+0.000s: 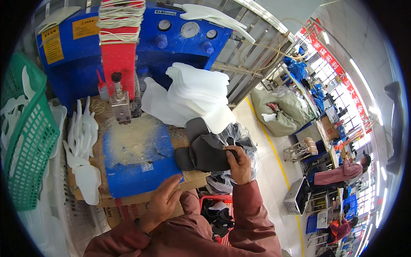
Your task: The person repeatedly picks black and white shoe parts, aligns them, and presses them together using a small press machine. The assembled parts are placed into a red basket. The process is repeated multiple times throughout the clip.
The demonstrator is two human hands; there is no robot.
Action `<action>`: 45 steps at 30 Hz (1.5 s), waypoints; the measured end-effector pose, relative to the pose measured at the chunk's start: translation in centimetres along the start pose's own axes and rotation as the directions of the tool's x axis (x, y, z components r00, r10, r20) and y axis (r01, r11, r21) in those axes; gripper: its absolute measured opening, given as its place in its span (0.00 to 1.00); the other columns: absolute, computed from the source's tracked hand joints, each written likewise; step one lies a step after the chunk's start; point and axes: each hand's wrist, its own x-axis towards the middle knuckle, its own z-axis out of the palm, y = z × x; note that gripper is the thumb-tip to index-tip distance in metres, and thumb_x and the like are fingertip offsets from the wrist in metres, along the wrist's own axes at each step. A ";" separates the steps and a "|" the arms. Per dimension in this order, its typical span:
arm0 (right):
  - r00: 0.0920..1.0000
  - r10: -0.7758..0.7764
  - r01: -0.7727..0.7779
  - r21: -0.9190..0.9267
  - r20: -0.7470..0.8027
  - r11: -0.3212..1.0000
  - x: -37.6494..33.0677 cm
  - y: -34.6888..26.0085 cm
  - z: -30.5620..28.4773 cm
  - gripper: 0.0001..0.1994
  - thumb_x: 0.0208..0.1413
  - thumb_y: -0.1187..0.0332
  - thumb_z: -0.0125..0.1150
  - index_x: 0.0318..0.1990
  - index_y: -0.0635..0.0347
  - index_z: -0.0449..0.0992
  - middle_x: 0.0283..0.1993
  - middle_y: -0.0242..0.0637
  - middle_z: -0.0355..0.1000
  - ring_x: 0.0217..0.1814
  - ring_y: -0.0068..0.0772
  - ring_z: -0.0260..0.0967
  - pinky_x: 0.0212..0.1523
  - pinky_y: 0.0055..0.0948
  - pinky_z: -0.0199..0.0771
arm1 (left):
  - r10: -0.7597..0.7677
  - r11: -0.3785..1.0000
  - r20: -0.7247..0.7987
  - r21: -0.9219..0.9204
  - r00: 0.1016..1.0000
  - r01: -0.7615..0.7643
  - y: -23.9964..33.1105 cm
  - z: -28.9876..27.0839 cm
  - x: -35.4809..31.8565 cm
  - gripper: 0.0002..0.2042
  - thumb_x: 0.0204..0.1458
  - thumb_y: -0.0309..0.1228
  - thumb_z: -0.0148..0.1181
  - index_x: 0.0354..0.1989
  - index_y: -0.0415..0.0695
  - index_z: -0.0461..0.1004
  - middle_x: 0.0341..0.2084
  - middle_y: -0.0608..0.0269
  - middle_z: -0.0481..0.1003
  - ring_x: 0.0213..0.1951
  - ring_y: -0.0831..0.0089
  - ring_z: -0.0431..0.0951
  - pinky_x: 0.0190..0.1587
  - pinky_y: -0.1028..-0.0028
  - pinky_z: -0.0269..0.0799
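My right hand (239,165) pinches the edge of a stack of dark grey insole-shaped pieces (205,152) that lies partly on a clear plastic bag (239,137). My left hand (165,200) rests with fingers apart on the front edge of the blue press bed (137,154), holding nothing. Behind the dark pieces a pile of white foam insole shapes (195,96) leans against the blue press machine (171,38). A red press column (120,47) stands over the bed.
A green plastic basket (30,132) stands at the left with white pieces beside it (81,141). A red basket (216,214) with dark pieces sits below my right arm. Stuffed sacks (282,111) and other workers (342,173) are at the right across the aisle.
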 end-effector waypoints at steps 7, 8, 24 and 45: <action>0.979 0.095 -0.200 0.944 0.182 0.263 -8.5 -1.1 9.6 0.14 0.69 0.76 0.54 0.59 0.64 0.77 0.57 0.41 0.78 0.58 0.34 0.77 0.60 0.34 0.79 | 0.197 0.955 -0.043 0.236 0.980 -0.181 2.3 -1.1 0.4 0.47 0.54 0.41 0.75 0.76 0.34 0.52 0.72 0.36 0.59 0.72 0.43 0.63 0.70 0.56 0.64; 0.979 0.114 -0.198 0.931 0.170 0.308 -9.4 -1.3 10.7 0.14 0.69 0.77 0.54 0.59 0.64 0.77 0.57 0.41 0.78 0.57 0.34 0.78 0.59 0.33 0.79 | 0.167 0.954 -0.026 0.257 0.986 -0.155 2.3 -1.3 0.5 0.52 0.52 0.46 0.76 0.75 0.31 0.50 0.71 0.35 0.60 0.71 0.43 0.63 0.70 0.57 0.63; 0.908 0.101 -0.394 0.744 0.407 0.540 -12.2 -1.5 13.8 0.14 0.72 0.68 0.55 0.59 0.62 0.78 0.48 0.29 0.79 0.47 0.17 0.74 0.46 0.20 0.74 | -0.219 0.970 -0.061 0.095 0.974 0.224 1.2 -4.3 0.4 0.22 0.61 0.38 0.68 0.59 0.37 0.76 0.39 0.53 0.82 0.39 0.67 0.82 0.44 0.68 0.76; 0.836 -0.025 -0.549 0.836 0.549 0.001 -10.9 -7.2 18.1 0.32 0.73 0.44 0.44 0.74 0.58 0.62 0.73 0.41 0.65 0.73 0.42 0.62 0.75 0.47 0.55 | -0.002 0.903 0.036 0.430 0.999 -0.013 6.4 -8.9 0.0 0.11 0.62 0.26 0.63 0.52 0.44 0.80 0.42 0.52 0.84 0.44 0.53 0.85 0.46 0.66 0.79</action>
